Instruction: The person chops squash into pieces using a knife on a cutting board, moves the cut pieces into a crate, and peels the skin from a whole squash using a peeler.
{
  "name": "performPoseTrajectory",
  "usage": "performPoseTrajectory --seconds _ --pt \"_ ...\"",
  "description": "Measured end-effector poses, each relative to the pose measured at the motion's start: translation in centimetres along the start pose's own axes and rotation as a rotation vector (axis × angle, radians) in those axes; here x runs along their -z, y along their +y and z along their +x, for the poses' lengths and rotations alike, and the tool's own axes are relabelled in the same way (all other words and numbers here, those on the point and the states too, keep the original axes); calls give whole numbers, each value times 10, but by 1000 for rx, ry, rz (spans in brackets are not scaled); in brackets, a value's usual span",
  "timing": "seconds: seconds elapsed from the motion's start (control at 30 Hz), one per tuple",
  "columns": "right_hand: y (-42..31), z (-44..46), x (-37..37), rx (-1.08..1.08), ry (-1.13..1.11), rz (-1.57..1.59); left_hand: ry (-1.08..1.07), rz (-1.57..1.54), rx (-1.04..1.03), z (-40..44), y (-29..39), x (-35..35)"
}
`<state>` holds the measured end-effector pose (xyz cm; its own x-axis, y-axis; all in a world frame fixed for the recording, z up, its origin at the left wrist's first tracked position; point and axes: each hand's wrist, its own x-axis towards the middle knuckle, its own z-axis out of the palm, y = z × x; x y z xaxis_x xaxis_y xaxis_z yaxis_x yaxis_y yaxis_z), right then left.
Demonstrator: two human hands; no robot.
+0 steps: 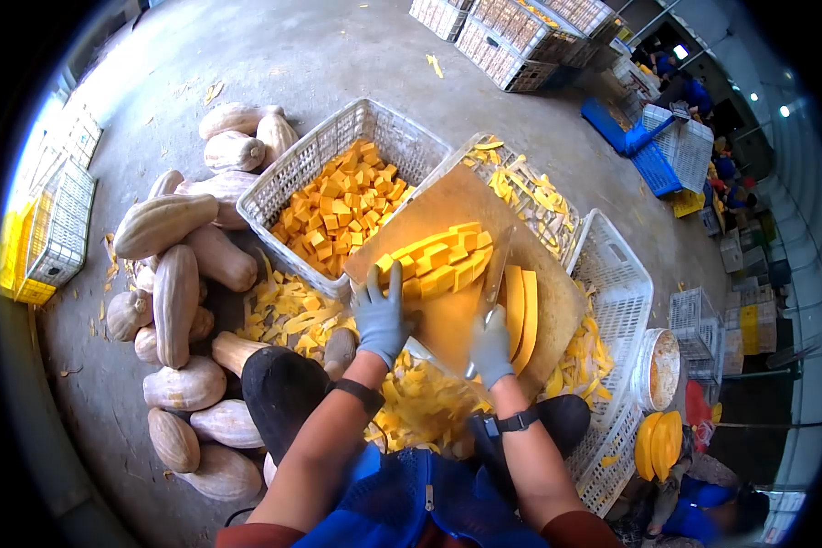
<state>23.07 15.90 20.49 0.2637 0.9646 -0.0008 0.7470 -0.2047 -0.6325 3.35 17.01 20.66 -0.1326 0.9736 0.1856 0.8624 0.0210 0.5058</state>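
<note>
My right hand [491, 349], in a grey glove, is closed around the handle of a knife [496, 271] whose blade points away from me over the cutting board [557, 297]. Left of the blade lies cut pumpkin [443, 260], scored into rows of orange cubes. My left hand [381, 318], also gloved, has its fingers stretched out and touching the near left end of those cubes. To the right of the knife, long peeled pumpkin slices [521, 315] rest side by side on the board.
A white crate [274, 205] of pumpkin cubes [338, 205] stands beyond the board. Whole pumpkins [175, 306] are piled at left. Peelings [288, 306] litter the floor and fill a crate [630, 274] at right. A white bucket [658, 365] and a co-worker [703, 502] are further right.
</note>
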Motion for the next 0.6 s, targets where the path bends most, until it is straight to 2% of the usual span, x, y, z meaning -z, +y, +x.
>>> performPoseTrajectory --seconds 0.03,0.1,0.13,0.23,0.3,0.33,0.4,0.47,0.57,0.6 --pt "-18 4 -1 -83 -65 47 61 61 -22 -1 3 -1" --pt "-52 14 -4 -247 -196 143 117 -8 -38 2 1 -25" --pt "-59 18 -16 -190 -172 200 138 -26 -60 4 2 -35" --pt "-97 36 -18 -286 -357 495 202 24 -64 24 1 -56" --pt "-109 48 -14 -243 -438 637 216 94 -36 40 -8 -57" --pt "-106 57 -9 -220 -507 698 32 38 80 56 -3 -33" --pt "-101 62 9 -214 -593 777 99 34 136 92 -28 -44" --pt "-96 47 36 -158 -479 749 226 1 222 117 -35 -42" --pt "-65 11 77 -168 -243 590 181 -166 88 104 -9 -28" --pt "-56 -3 91 -229 -152 561 200 -158 -39 89 5 -29"
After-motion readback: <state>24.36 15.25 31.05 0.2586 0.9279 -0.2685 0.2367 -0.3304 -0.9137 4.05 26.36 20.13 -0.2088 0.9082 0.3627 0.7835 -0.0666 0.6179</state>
